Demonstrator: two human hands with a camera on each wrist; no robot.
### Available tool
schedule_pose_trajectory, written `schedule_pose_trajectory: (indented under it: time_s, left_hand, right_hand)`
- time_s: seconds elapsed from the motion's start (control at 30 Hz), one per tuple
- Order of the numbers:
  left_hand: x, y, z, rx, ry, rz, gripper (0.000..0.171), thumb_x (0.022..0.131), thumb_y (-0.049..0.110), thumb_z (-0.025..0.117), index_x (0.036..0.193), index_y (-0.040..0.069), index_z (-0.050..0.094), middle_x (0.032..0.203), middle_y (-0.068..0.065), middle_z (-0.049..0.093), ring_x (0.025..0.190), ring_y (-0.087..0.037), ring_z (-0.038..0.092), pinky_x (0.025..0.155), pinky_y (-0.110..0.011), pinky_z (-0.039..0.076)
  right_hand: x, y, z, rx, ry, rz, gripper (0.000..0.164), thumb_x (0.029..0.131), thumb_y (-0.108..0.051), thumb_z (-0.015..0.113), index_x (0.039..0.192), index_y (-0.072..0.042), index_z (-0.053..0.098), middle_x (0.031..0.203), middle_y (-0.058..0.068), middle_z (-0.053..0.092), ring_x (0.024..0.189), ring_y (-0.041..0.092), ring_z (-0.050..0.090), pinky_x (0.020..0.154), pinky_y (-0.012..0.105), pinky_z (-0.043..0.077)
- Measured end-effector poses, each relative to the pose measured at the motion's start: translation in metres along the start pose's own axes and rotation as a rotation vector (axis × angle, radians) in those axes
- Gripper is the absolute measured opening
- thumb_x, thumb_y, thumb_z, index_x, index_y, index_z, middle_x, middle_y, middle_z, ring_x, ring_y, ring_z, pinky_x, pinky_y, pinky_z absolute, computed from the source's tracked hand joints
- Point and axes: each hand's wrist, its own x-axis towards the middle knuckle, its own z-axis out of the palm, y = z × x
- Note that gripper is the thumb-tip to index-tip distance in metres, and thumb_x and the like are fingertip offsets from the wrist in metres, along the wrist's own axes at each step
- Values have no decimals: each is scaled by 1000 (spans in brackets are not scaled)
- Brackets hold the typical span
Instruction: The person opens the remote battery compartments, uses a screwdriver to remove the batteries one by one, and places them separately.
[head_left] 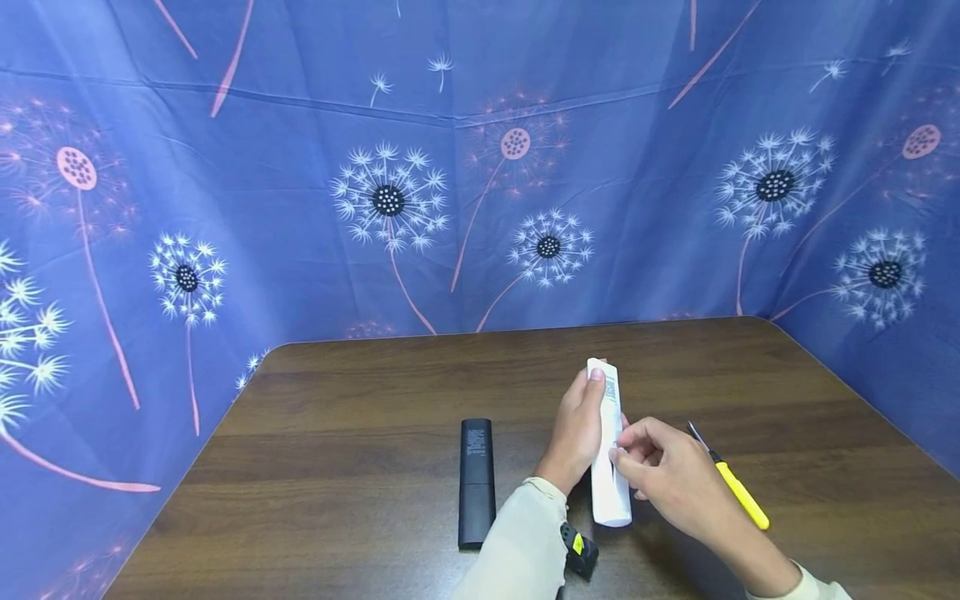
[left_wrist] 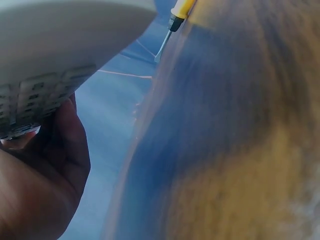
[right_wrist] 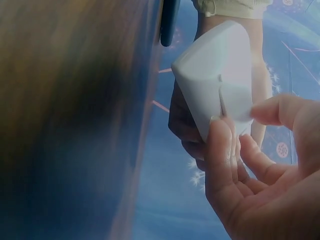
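Observation:
A white remote control (head_left: 606, 492) is held tilted above the table, its printed back facing up. My left hand (head_left: 577, 425) grips its far half, thumb along the back's edge. In the left wrist view the remote's grey buttons (left_wrist: 42, 92) face down, with curled fingers (left_wrist: 72, 137) beneath. My right hand (head_left: 667, 471) pinches at the remote's right side near the middle. In the right wrist view, a fingertip of the right hand (right_wrist: 270, 185) sits at a narrow dark gap (right_wrist: 223, 102) in the white casing, and the thumb touches the casing's edge.
A black remote control (head_left: 476, 483) lies face down on the wooden table (head_left: 337, 433), left of my left forearm. A screwdriver (head_left: 738, 492) with a yellow handle lies right of my right hand. Blue dandelion-print cloth (head_left: 465, 183) hangs behind the table.

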Motion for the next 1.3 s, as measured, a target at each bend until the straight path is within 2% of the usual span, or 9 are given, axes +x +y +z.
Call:
schedule_pose_trajectory:
  time_s: [0.17, 0.33, 0.63, 0.83, 1.1, 1.3]
  left_hand:
    - [0, 2, 0, 11, 20, 10, 41, 108, 44, 38, 141, 25, 53, 69, -8, 59, 57, -14, 59, 49, -24, 49]
    - [-1, 0, -1, 7, 47, -10, 38, 107, 46, 39, 136, 28, 57, 67, -7, 59, 56, -15, 59, 49, -24, 49]
    - [0, -3, -2, -35, 92, -8, 38, 107, 44, 40, 133, 23, 60, 67, -8, 58, 56, -15, 58, 49, -24, 48]
    - [0, -1, -4, -28, 106, -12, 38, 107, 46, 39, 129, 23, 60, 69, -9, 58, 57, -16, 58, 49, -25, 47]
    - [2, -2, -5, -12, 128, -29, 40, 107, 47, 39, 121, 17, 62, 73, -8, 59, 59, -17, 59, 52, -26, 49]
    - [3, 0, -8, -13, 145, -49, 41, 107, 47, 38, 119, 15, 61, 78, -10, 59, 62, -17, 59, 55, -27, 50]
  right_hand:
    - [1, -1, 1, -17, 5, 5, 13, 88, -10, 72, 98, -4, 66, 77, 3, 60, 65, 14, 58, 54, 28, 56]
    - [1, -1, 3, -32, 9, 21, 12, 89, -9, 73, 98, -4, 66, 78, 4, 59, 66, 15, 57, 55, 27, 56]
    - [3, 1, 10, -91, 85, -56, 8, 87, -8, 73, 90, -8, 65, 75, 0, 56, 64, 13, 52, 51, 24, 47]
    - [7, 0, 11, -98, 91, -79, 8, 86, -7, 72, 89, -7, 65, 75, 0, 57, 65, 13, 52, 52, 24, 46]
    - [12, -2, 10, -9, 22, -15, 6, 87, -5, 69, 91, -5, 64, 75, 4, 57, 65, 16, 56, 52, 29, 54]
    - [17, -2, 10, 25, -27, -25, 8, 89, -8, 71, 94, -5, 66, 76, 4, 58, 65, 16, 56, 51, 29, 53]
